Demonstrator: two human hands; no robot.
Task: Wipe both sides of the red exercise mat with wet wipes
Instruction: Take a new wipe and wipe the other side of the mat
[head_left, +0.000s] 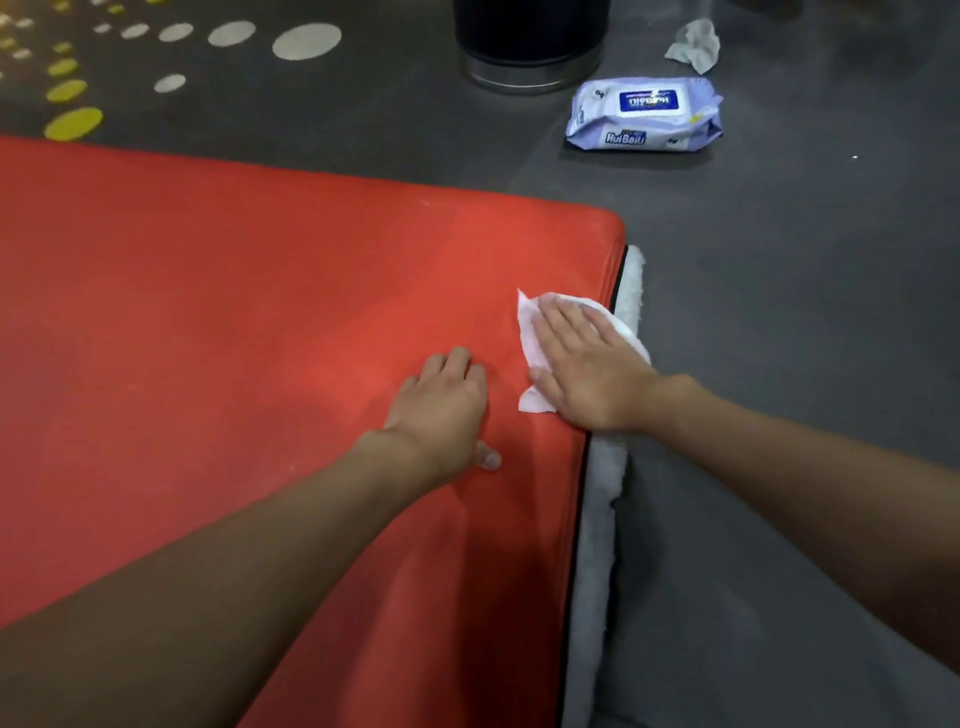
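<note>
Right hand (587, 374) presses a white wet wipe (532, 332) flat-fingered onto the red foam exercise mat (208, 286); left hand (441, 405) rests beside it, relaxed.

The red mat (208, 312) lies bare to the left of and beyond the hands, leaving wide room for a sweep there. The left hand (441, 405), resting on the mat, sits just beside the right hand (587, 364) and its wipe (527, 332), blocking a stroke leftward. Right of the white fuzzy strip (597, 545) the grey floor (805, 312) is open, while farther off lie the wipes pack (644, 114), a crumpled wipe (696, 44) and a dark bin (530, 41).
</note>
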